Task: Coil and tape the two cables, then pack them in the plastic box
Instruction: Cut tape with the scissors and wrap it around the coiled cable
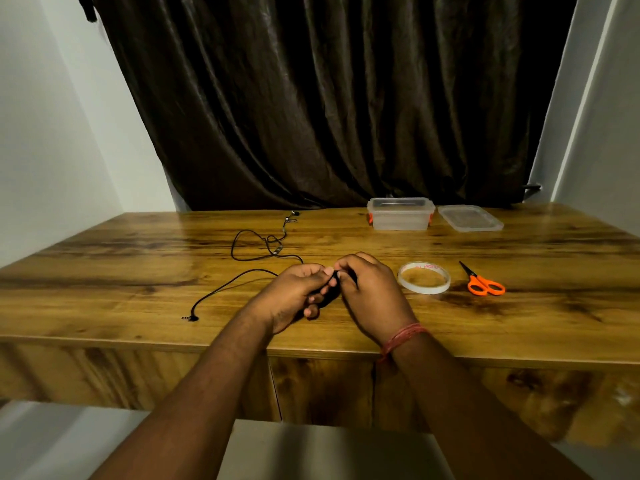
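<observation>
Both hands meet over the middle of the wooden table (138, 271). My left hand (294, 292) grips a small black coiled cable (330, 292), and my right hand (370, 289) pinches the same coil from the right. Most of the coil is hidden between the fingers. A loose black earphone cable (249, 258) sprawls to the left, its jack plug (189, 318) near the front edge and its earbuds toward the back. A roll of clear tape (424, 277) lies just right of my right hand. The clear plastic box (400, 214) stands open at the back.
The box's lid (469, 218) lies beside it on the right. Orange-handled scissors (483, 282) lie right of the tape. A dark curtain (329, 98) hangs behind the table, white walls on either side.
</observation>
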